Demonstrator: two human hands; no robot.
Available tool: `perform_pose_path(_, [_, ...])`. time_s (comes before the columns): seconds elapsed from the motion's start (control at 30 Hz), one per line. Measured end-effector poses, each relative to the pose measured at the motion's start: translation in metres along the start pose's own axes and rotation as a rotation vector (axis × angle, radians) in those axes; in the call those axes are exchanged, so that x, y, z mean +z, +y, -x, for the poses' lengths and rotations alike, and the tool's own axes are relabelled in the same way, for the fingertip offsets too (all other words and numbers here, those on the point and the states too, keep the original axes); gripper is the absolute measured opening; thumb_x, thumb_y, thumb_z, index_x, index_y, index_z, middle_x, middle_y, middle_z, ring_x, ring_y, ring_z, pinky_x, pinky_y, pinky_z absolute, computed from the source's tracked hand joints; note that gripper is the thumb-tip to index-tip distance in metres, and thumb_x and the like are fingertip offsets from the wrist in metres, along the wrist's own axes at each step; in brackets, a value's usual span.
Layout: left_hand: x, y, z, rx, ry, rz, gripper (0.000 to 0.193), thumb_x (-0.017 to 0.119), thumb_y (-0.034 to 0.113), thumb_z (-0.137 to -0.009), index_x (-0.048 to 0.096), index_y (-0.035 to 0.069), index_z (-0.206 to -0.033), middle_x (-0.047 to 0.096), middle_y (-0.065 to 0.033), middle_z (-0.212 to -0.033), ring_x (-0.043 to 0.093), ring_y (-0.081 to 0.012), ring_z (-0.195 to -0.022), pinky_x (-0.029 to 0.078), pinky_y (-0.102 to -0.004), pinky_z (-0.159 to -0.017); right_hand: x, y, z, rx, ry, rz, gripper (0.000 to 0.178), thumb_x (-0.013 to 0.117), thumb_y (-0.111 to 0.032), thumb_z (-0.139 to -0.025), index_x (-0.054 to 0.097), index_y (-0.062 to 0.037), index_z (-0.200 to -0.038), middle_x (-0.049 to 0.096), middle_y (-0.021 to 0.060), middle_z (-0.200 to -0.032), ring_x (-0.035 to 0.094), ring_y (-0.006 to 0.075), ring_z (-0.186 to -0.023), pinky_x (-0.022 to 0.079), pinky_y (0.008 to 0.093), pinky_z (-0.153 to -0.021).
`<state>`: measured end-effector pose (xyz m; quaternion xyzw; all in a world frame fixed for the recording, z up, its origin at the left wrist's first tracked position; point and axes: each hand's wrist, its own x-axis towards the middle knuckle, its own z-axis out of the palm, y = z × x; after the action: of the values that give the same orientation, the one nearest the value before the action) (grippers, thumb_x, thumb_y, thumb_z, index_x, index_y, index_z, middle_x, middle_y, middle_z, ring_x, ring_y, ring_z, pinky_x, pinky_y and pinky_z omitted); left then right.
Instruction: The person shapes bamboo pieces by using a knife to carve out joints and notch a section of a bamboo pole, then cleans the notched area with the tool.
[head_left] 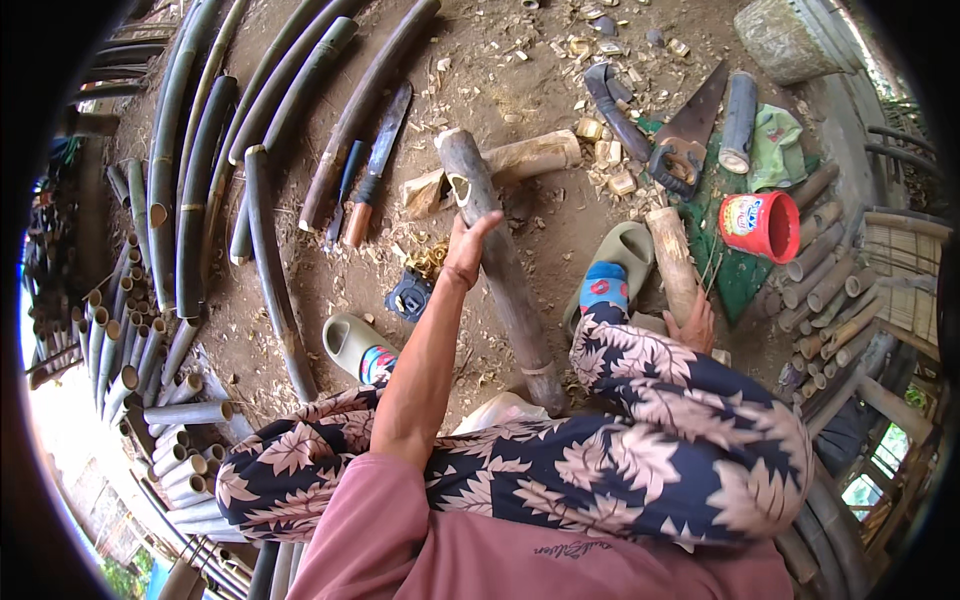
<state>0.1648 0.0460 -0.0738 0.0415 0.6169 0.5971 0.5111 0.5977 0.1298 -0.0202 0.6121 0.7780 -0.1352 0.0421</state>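
A grey-brown bamboo tube with an oval hole cut near its far end slants between my feet, that end resting on a pale split log. My left hand is closed around it just below the hole, thumb across the top. Beyond my right knee, my right hand has its fingers along the near end of a stripped wooden billet; the knee partly hides that hand. Thin sticks stand beside its fingers. Wood shavings and a dark tape measure lie left of the tube.
A machete and a narrow blade with a dark handle lie left. To the right are a hatchet, a handsaw, a short bamboo piece, a green cloth and a red tub. Bamboo poles line the left.
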Motion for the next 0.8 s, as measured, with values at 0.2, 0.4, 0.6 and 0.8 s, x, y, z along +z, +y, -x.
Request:
perform_pose_path(0.2, [0.007, -0.014, 0.002, 0.009, 0.001, 0.227, 0.062, 0.070, 0.026, -0.088, 0.042, -0.002, -0.135, 0.059, -0.0130, -0.124, 0.059, -0.0264, -0.110, 0.046, -0.0398, -0.099, -0.006, 0.002, -0.002, 0.007, -0.018, -0.017, 0.087, 0.075, -0.036, -0.081, 0.029, -0.0042, -0.148, 0.050, 0.0233, -0.128, 0.048, 0.0438, -0.116, 0.044, 0.0508, -0.093])
perform_pose_path(0.4, [-0.009, -0.018, -0.003, -0.248, -0.203, 0.525, 0.056, 0.063, 0.034, -0.085, 0.050, 0.001, -0.130, 0.062, -0.0117, -0.121, 0.060, -0.0274, -0.109, 0.047, -0.0418, -0.097, -0.009, 0.001, -0.004, -0.013, -0.021, -0.022, 0.086, 0.076, -0.034, -0.081, 0.030, -0.0017, -0.147, 0.050, 0.0246, -0.130, 0.047, 0.0445, -0.118, 0.042, 0.0494, -0.097])
perform_pose_path(0.6, [-0.008, -0.013, -0.002, -0.215, -0.208, 0.541, 0.052, 0.065, 0.027, -0.086, 0.052, -0.001, -0.128, 0.062, -0.0120, -0.120, 0.061, -0.0244, -0.107, 0.047, -0.0405, -0.097, -0.008, 0.002, -0.006, -0.013, -0.022, -0.036, 0.086, 0.076, -0.034, -0.081, 0.031, -0.0011, -0.146, 0.049, 0.0249, -0.132, 0.047, 0.0446, -0.119, 0.041, 0.0487, -0.098])
perform_pose_path(0.8, [0.027, 0.009, 0.002, 0.091, 0.181, -0.246, 0.078, 0.088, 0.039, -0.071, 0.055, -0.010, -0.121, 0.067, -0.0177, -0.106, 0.066, -0.0234, -0.094, 0.052, -0.0341, -0.088, -0.011, 0.000, -0.007, -0.012, -0.024, -0.030, 0.085, 0.075, -0.036, -0.082, 0.032, -0.0011, -0.146, 0.049, 0.0251, -0.131, 0.047, 0.0446, -0.119, 0.040, 0.0490, -0.099])
